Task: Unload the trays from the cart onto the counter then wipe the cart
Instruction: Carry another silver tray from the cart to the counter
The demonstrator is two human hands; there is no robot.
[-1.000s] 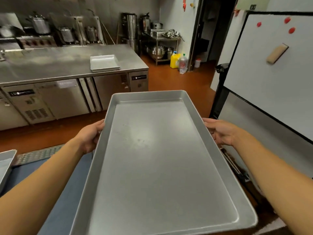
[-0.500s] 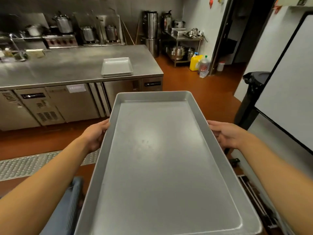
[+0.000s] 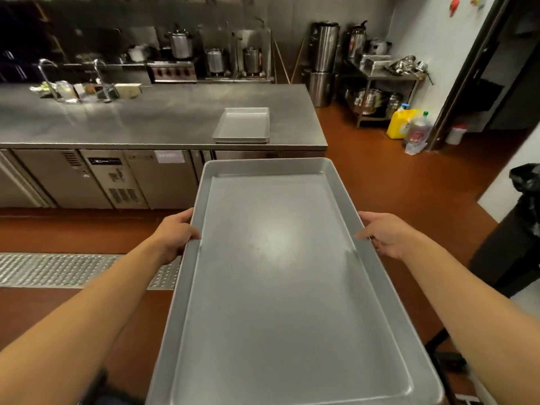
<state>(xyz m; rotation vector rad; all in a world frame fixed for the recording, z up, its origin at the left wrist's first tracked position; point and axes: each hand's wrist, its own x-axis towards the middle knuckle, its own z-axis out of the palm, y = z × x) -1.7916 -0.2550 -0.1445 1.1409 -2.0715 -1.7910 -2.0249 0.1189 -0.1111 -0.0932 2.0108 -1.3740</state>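
While both arms reach forward, left hand (image 3: pixel 175 238) and right hand (image 3: pixel 385 235) each grip clamped—on the tray (image 3: pixel 280 287) rims.

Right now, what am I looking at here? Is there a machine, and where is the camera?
No machine: a person works with bare hands, and a camera worn on the head looks forward and down. The left hand and right hand grip the long sides of an empty metal tray held out in front. Ahead is a steel counter in a kitchen; a stack of similar trays already sits near its right end. A yellow jug stands on the red floor to the right. The cart is not clearly in view.
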